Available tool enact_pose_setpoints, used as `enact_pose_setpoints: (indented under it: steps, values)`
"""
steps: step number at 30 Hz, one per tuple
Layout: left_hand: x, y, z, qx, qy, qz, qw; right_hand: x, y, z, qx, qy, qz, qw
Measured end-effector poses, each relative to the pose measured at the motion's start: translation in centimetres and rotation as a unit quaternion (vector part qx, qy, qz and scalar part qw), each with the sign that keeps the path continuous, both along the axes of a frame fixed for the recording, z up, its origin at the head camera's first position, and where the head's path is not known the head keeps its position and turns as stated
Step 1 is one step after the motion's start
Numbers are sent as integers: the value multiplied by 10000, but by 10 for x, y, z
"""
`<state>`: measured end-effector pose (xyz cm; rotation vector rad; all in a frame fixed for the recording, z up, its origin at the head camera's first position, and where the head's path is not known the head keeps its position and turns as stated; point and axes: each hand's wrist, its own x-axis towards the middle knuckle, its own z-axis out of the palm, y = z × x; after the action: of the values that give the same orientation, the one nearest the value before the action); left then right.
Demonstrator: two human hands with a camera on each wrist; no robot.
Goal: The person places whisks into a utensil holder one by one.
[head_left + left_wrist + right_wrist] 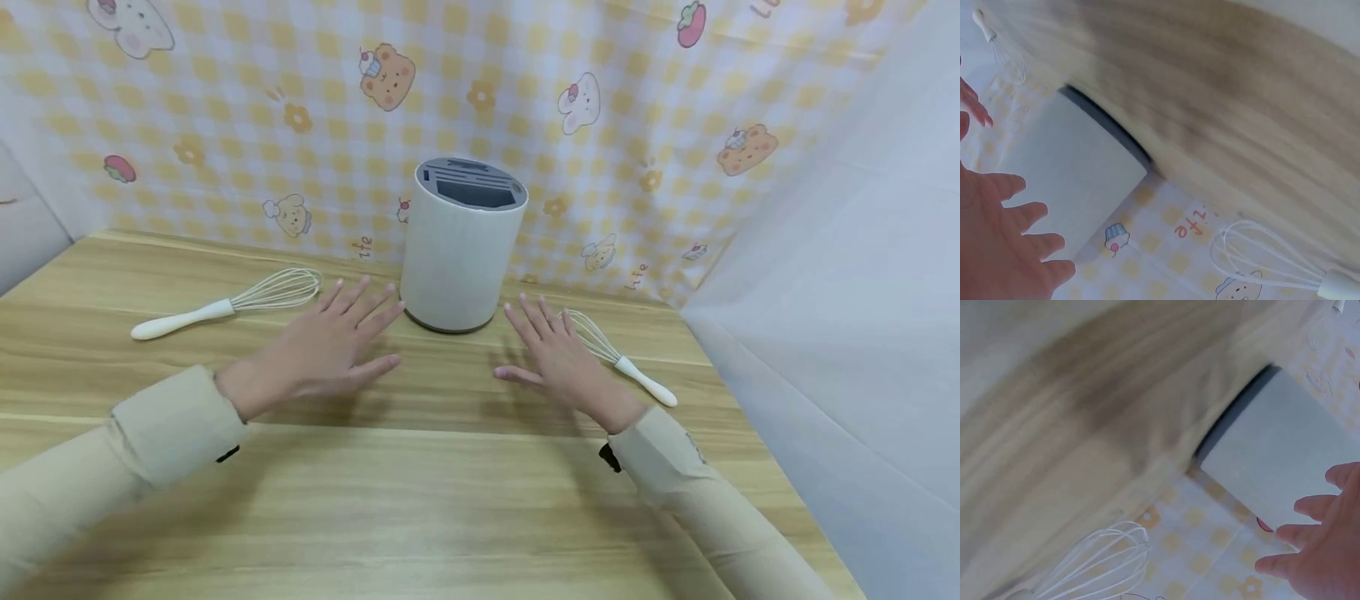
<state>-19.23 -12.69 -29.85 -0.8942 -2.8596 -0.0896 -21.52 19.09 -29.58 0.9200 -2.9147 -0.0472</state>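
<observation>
A white cylindrical holder with a slotted grey top stands upright on the wooden table, at 12 o'clock from the person and just in front of a yellow checked cloth.

The left hand is wide, its fingers spread and extended and its back turned up; the holder lies near it, at 2 o'clock. Its fingertips come close to the holder's lower wall, but whether they touch it cannot be told. At about 10 o'clock from that hand lies one whisk, its white handle pointing to between 8 and 9 o'clock and its wire end just beside the fingers.

The right hand is wide as well, fingers spread, back up; from it the holder is near, between 10 and 11 o'clock. A second whisk lies just beside this hand at 3 o'clock, handle toward 4 o'clock, its wires partly hidden behind the fingers. Contact between the fingers and those wires cannot be made out.

Shadows of both hands fall on the table, and beige sleeves reach in from 8 and 4 o'clock.
</observation>
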Motion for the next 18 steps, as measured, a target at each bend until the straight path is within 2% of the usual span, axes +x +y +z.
enact_pose_setpoints:
  steps: [4, 7, 9, 12, 15, 18]
  values:
    - [-10, -1, 9, 272, 31, 119, 9996, -12, -2, 12, -454, -173, -157, 9987]
    - [-22, 0, 19, 556, 94, 244, 9981, -27, -3, 24, -1114, -359, -312, 9926]
    - [-31, -1, 27, 850, 112, 331, 9958, -36, -3, 32, -1676, -519, -377, 9838]
    - [-43, -1, 40, 1360, 216, 446, 9895, -49, -5, 47, -2579, -659, -449, 9629]
    - [-54, -1, 52, 2194, 55, 560, 9740, -61, -8, 60, -3244, -572, -481, 9430]
    - [-64, 2, 60, 3165, -287, 669, 9458, -71, -9, 70, -3732, -449, -600, 9247]
